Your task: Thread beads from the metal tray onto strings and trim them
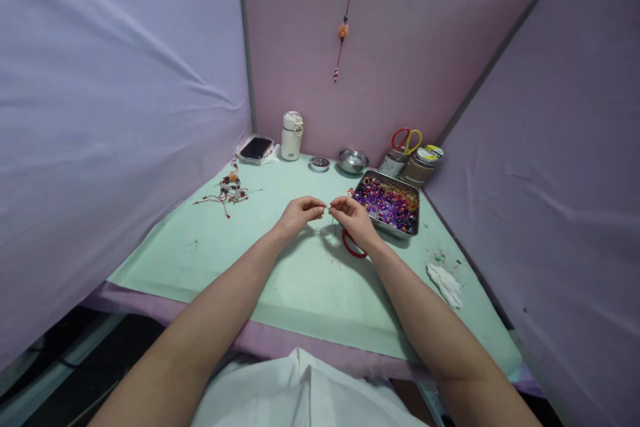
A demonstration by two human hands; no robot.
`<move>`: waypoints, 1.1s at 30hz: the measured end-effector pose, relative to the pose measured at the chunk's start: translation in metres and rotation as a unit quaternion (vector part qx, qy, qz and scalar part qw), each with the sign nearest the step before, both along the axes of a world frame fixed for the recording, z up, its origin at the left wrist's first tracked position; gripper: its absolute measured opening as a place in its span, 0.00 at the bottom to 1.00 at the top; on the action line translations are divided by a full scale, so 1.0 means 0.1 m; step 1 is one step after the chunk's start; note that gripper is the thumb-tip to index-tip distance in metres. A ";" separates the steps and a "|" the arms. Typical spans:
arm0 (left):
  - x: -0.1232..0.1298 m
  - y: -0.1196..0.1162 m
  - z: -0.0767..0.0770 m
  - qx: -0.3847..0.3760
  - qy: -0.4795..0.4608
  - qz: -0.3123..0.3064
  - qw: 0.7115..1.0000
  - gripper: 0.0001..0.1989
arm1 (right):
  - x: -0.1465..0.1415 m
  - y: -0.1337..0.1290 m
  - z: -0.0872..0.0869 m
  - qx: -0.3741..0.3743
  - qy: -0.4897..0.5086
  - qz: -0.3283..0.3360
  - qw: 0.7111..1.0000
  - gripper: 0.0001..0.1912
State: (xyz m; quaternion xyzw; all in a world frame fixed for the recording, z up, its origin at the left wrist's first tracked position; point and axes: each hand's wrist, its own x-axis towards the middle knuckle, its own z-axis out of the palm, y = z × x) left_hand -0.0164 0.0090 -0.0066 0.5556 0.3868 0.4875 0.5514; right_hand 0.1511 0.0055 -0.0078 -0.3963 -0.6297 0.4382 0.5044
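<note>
Over the middle of the green tabletop, my left hand [301, 215] and my right hand [354, 215] meet almost fingertip to fingertip. Both are closed in a pinch. A tiny yellowish bit shows between the tips, too small to name. From the right fingertips a thin pale thread [333, 221] hangs toward the table; what the left fingers grip is hidden. Red-handled scissors [354, 250] lie under my right wrist, partly covered. Just beyond that hand stands a metal tray [400, 234] heaped with purple, red and gold beads [387, 203].
A beaded cord ornament [230, 190] lies at left. Along the back stand a phone [256, 148] on a clear box, a white bottle [291, 137], a small round case [319, 164], a steel bowl [353, 161] and jars [423, 167]. A white cloth [445, 285] lies right; a beaded strand [343, 31] hangs behind.
</note>
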 end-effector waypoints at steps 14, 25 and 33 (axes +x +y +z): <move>0.01 -0.05 0.06 -0.026 0.020 -0.006 0.999 0.14 | 0.02 0.02 0.00 0.028 -0.026 -0.019 0.999 0.12; 0.01 -0.11 0.10 -0.104 -0.020 -0.054 0.993 0.12 | 0.05 0.07 -0.06 0.058 -0.051 -0.029 0.997 0.11; 0.00 -0.10 0.14 -0.155 -0.048 -0.065 0.985 0.15 | 0.05 0.07 -0.06 0.070 -0.063 -0.036 0.995 0.11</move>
